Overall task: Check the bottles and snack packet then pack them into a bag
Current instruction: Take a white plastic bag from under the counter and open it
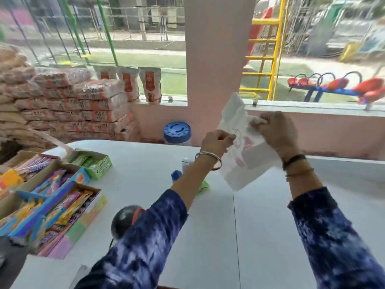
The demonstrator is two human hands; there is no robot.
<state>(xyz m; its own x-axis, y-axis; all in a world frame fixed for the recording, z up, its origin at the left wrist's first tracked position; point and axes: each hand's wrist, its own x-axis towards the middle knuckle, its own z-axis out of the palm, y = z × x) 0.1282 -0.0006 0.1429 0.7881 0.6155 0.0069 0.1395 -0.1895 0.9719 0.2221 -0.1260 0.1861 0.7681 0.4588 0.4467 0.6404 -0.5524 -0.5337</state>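
A white plastic bag [243,155] with pink print hangs above the white table [145,163], held up by both hands. My left hand [216,141] pinches its left edge and my right hand [273,130] pinches its upper right edge. Under my left forearm a bottle with a blue cap [176,175] and a second bottle with a white top [185,162] stand on the table, mostly hidden. A corner of a green snack packet [203,187] shows just right of that forearm.
Open boxes of colourful sweets [52,197] fill the table's left side, with a green box [95,163] behind. A black round device [125,221] sits near my left elbow. A blue-lidded jar [177,132] stands beyond the table. Stacked sacks [68,105] line the left wall.
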